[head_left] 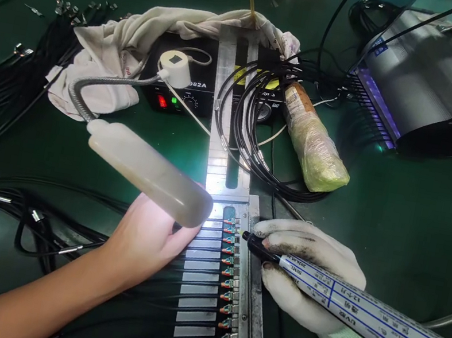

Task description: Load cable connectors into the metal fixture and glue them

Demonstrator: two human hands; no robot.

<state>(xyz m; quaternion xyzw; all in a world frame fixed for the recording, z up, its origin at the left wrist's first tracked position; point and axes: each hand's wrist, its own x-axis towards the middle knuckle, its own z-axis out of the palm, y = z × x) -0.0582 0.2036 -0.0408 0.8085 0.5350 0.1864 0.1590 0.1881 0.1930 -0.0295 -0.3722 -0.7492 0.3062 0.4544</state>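
My right hand (312, 277), in a stained white glove, is closed around a long tube of UV glue (358, 314) with blue and black print. Its black nozzle (254, 244) points left at small cable ends with bare coloured wires (230, 249). These lie in a row along a slotted metal fixture (247, 307), their black cables running left. My bare left hand (148, 237) is curled at the fixture's upper left side, its thumb close to the cables. A white lamp head (150, 173) hides most of its fingers, so what they grip cannot be made out.
Behind stands a black control box (200, 103) under a white cloth (190, 23). A coil of black cables (241, 131) and a plastic-wrapped roll (314, 138) lie beside it. A silver machine with purple light (439, 72) stands back right. Bundled cables (12, 67) spread at left.
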